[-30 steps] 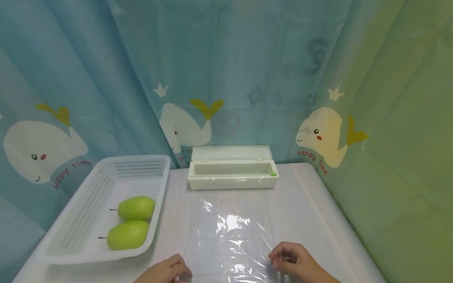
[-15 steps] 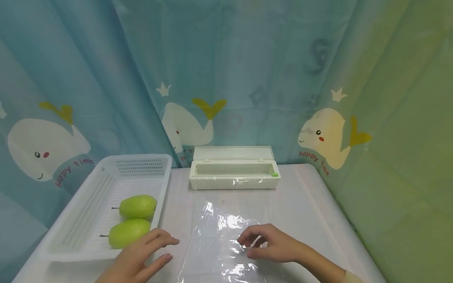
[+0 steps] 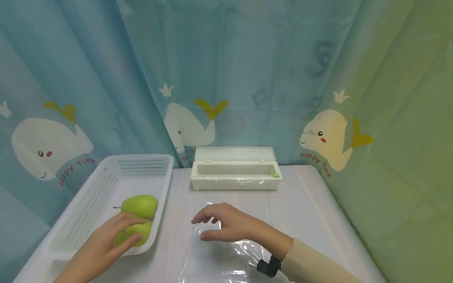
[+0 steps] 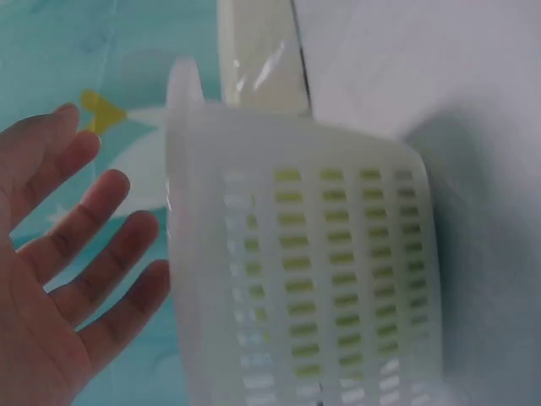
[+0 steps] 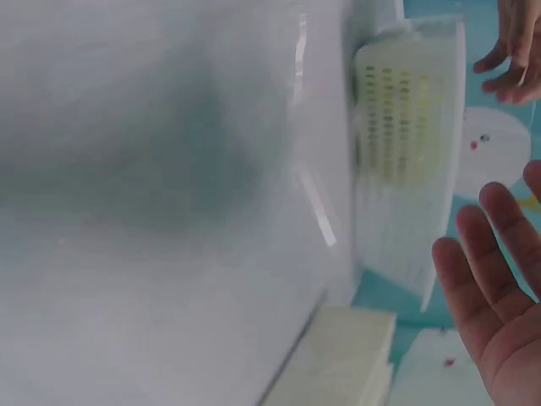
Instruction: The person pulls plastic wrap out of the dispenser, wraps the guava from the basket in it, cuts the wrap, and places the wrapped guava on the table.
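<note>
My left hand (image 3: 102,239), fingers spread and slightly bent, is above the near side of the white plastic basket (image 3: 164,188). It overlaps the nearer green pear (image 3: 144,232) in the head view, and nothing is in its grasp. The farther pear (image 3: 139,206) lies behind, stem to the left. My right hand (image 3: 226,224) hovers over the sheet of clear cling film (image 3: 198,257), fingers loosely bent and holding nothing. In the left wrist view the spread fingers (image 4: 101,279) show beside the basket wall (image 4: 211,254), pears showing green through its slots.
At the back stands a white cling film dispenser box (image 3: 235,183), lid raised, with a green slider (image 3: 276,175) on its bar. Film runs from it toward the front. A whale-print curtain (image 3: 247,78) encloses the white table (image 3: 301,220).
Both hands have left the film's front edge and moved leftward and up. My left hand now overlaps the basket; my right is over the middle of the film.
</note>
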Motion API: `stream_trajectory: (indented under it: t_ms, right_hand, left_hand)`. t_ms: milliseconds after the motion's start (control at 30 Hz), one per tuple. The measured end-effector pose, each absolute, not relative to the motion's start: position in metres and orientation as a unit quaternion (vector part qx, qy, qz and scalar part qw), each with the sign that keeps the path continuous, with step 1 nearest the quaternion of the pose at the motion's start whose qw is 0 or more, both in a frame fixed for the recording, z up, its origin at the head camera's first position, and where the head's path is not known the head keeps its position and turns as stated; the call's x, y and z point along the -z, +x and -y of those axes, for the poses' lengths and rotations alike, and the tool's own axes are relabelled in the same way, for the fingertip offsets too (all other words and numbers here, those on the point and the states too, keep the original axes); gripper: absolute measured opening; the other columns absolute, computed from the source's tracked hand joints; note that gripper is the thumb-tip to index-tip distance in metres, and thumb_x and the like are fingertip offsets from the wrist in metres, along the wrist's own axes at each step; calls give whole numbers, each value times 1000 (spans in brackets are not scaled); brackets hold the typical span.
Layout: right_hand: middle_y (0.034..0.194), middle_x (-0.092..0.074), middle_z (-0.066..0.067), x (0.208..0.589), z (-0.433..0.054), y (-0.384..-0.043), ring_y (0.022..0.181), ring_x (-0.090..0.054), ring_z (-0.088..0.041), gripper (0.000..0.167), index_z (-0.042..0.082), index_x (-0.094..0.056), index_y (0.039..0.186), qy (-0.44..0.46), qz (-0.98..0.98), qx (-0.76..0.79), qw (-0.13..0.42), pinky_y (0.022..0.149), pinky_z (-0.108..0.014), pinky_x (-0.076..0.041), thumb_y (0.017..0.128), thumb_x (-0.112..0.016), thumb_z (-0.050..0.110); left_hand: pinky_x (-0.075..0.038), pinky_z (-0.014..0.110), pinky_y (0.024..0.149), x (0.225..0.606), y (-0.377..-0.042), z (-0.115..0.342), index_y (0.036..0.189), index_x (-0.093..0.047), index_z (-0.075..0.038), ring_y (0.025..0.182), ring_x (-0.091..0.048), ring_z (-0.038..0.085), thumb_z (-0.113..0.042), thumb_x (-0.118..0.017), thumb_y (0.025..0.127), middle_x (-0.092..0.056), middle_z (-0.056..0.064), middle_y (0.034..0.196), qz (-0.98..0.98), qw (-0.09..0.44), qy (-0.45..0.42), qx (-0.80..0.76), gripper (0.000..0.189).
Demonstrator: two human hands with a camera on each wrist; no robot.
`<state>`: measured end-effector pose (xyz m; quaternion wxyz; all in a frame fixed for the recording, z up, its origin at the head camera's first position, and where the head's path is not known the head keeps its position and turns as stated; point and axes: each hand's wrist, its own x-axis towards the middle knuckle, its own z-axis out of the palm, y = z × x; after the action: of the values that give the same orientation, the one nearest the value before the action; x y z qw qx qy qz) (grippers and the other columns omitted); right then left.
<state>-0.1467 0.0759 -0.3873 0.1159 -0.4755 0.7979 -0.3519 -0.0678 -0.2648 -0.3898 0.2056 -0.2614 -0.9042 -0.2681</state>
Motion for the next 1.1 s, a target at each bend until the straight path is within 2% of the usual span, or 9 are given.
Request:
stream_trajectory:
  t_ms: [233,367,567,633,733,800,867,1033,1100]
  right_hand:
    - [130,-62,15,382,-29,-152,120,-55,1,39,24,-63,130,-507,-822,252,61,100,-17,-43,96,-64,43]
    - [131,-62,15,383,-4,-154,124,-52,2,39,27,-63,130,-504,-836,214,42,105,-18,-40,96,-62,47]
    - [125,-63,15,386,32,-156,117,-54,1,37,28,-65,125,-498,-847,182,-14,100,-13,-40,95,-63,49]
    - [124,-63,15,386,43,-156,115,-54,1,36,27,-66,123,-495,-851,171,-30,98,-12,-41,94,-64,49]
    - [123,-63,15,386,60,-155,112,-55,0,35,27,-67,122,-494,-856,143,-49,94,-12,-43,94,-64,50]
    - [123,-64,16,388,71,-155,111,-56,1,35,28,-68,122,-493,-859,126,-49,91,-11,-44,94,-64,49]
    - [122,-64,17,390,81,-155,109,-56,2,34,31,-68,123,-490,-864,105,-46,86,-10,-46,94,-64,49]
    - [109,-63,21,396,103,-155,92,-55,5,35,39,-66,121,-470,-881,36,-40,72,-11,-44,89,-68,53]
    - [99,-61,22,398,110,-155,84,-52,4,38,40,-64,121,-457,-889,7,-37,70,-13,-43,86,-70,55]
  left_hand:
    - [-36,1,88,396,-75,291,113,-69,-26,105,-52,-7,-14,-84,79,-63,-16,111,921,177,-218,268,40]
    - [-50,15,78,402,-81,308,112,-70,-26,107,-51,-10,-19,-84,80,-64,-12,111,934,162,-197,248,36]
    - [-56,32,68,412,-90,328,115,-68,-20,104,-45,-17,-20,-79,85,-66,5,117,945,85,-156,275,32]
    - [-58,41,69,414,-92,335,118,-67,-16,106,-48,-12,-20,-77,88,-65,11,120,944,57,-145,292,32]
    - [-56,55,69,417,-94,342,123,-64,-8,111,-61,16,-20,-75,89,-63,19,124,942,24,-137,306,37]
    - [-55,58,69,418,-95,346,127,-61,-5,111,-60,37,-22,-74,91,-60,23,127,943,-4,-129,307,42]
    - [-55,60,71,419,-97,348,132,-57,-3,111,-56,50,-24,-72,92,-57,28,131,943,-38,-121,309,48]
    - [-57,51,77,419,-102,351,141,-49,1,107,-62,44,-25,-70,93,-50,34,139,931,-104,-142,319,58]
    - [-58,41,76,420,-104,352,141,-47,3,104,-66,32,-22,-71,93,-50,34,138,924,-111,-171,324,59]
